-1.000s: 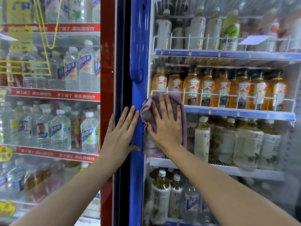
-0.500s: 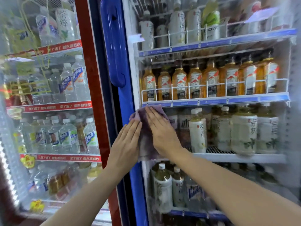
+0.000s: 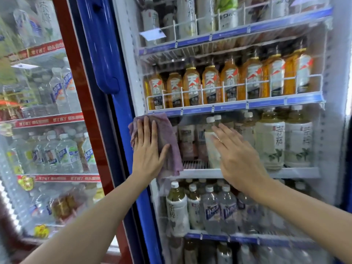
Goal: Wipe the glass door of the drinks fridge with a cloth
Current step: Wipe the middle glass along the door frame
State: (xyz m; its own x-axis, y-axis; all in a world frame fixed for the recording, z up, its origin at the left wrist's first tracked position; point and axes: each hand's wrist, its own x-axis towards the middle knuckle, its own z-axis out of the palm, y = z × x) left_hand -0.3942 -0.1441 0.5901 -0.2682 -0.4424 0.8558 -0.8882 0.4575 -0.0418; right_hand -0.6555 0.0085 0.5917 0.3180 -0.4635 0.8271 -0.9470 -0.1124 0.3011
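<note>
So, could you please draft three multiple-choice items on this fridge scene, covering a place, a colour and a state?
1. The cloth lies against the glass door by its:
A) left edge
B) right edge
C) top

2. The cloth's colour:
A) yellow
B) purple
C) white

3. The right hand is:
A) gripping the handle
B) holding a bottle
C) open and empty

Answers:
1 A, it sits beside the blue frame.
2 B, plainly purple.
3 C, fingers spread, while the left hand presses the cloth.

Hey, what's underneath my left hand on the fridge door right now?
The purple cloth lies flat under the left hand, pressed to the glass door beside its blue frame. Cloth and hand hide whatever bottles stand behind that patch.
</note>
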